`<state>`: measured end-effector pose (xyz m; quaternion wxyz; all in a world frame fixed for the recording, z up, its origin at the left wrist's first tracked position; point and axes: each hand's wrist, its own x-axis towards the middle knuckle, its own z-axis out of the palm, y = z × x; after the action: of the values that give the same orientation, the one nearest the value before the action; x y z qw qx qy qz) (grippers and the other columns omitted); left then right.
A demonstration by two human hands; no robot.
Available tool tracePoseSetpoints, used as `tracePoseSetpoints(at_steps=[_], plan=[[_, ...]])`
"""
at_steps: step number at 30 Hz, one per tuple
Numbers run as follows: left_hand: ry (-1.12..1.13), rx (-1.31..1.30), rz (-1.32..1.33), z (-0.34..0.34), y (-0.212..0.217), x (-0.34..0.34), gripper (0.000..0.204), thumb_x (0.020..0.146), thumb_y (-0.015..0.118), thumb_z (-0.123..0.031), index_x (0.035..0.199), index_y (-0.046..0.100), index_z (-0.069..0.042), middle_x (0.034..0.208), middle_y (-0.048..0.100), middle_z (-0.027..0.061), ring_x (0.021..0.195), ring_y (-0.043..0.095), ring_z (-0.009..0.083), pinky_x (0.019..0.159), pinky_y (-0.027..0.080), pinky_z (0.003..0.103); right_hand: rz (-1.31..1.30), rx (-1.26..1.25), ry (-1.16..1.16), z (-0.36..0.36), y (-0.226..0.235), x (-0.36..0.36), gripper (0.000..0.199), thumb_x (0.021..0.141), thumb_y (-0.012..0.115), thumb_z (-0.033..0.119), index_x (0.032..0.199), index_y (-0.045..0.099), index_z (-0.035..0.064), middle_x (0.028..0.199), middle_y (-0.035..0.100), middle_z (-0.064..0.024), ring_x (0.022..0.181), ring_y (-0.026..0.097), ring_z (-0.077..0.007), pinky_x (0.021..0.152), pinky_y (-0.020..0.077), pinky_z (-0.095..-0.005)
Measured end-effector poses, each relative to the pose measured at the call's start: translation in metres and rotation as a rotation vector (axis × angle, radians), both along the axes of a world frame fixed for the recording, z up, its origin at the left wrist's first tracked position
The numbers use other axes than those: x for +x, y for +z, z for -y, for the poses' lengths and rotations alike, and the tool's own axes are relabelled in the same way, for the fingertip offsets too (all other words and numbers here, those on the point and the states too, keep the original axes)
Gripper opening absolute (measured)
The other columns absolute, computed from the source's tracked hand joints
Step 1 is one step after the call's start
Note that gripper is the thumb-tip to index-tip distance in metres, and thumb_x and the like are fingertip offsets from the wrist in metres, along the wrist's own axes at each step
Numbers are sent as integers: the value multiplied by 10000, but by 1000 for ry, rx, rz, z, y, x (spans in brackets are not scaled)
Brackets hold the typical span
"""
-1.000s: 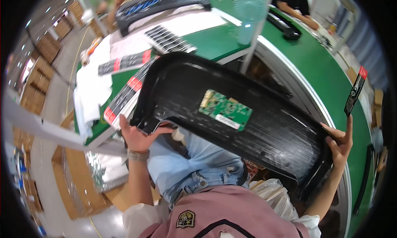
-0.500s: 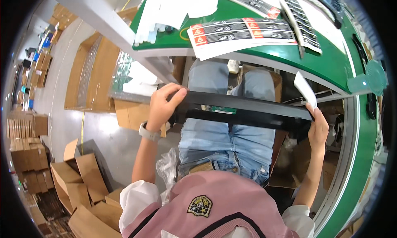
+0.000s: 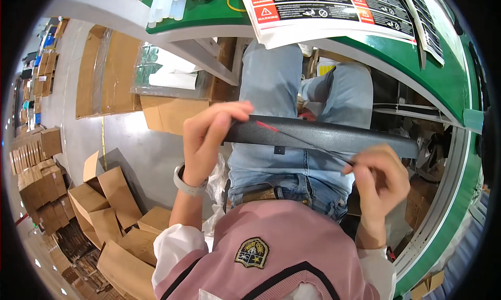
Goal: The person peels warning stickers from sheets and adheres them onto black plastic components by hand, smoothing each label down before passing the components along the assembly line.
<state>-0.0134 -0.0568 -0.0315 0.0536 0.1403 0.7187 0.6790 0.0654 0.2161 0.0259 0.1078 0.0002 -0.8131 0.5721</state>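
A long black bar (image 3: 323, 131) lies crosswise over my thighs, its surface slightly glossy. My left hand (image 3: 206, 133), with a grey watch band at the wrist, grips the bar's left end. In a blurred pinch, my right hand (image 3: 381, 177) holds one end of a thin black strip with a red tip (image 3: 302, 141), seen nearly edge-on; it looks like a sticker label. The strip slants across the front of the bar toward the left hand. Whether it touches the bar I cannot tell.
Printed black, red and white label sheets (image 3: 323, 13) lie on the green table (image 3: 365, 45) ahead, with scissors (image 3: 421, 52) at their right. Translucent sticks (image 3: 169, 5) lie at the table's left corner. Cardboard boxes (image 3: 109, 211) stand on the floor at left.
My right hand has let go of the bar's right end and moved down and left. The piece in it was white and upright; now a dark, red-tipped strip stretches left. The bar has turned.
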Motion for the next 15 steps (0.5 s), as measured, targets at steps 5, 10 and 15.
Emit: tracePoseSetpoints(at_steps=[5,10,15], plan=[[-113,110,43,7,0,-2,167,889,588,-106,903,659,44,1041,696,170,949,643,217,863,482,303,307,-334,86,12,-10,-21,38,876,643,-18,855,625,-45,780,606,-51,637,603,-94,570,473,-210],[-94,30,57,4,0,1,111,753,726,-3,822,640,6,1014,692,134,909,636,166,806,482,270,331,-402,94,11,-14,-24,30,858,663,-29,856,634,-34,779,615,-52,630,594,-88,553,464,-208],[-107,-74,-18,5,-1,-1,140,770,760,-61,801,637,-2,1017,680,132,905,638,188,800,481,283,308,-280,87,13,-16,-25,62,815,703,-43,834,646,-27,757,630,-45,623,575,-74,546,440,-195]])
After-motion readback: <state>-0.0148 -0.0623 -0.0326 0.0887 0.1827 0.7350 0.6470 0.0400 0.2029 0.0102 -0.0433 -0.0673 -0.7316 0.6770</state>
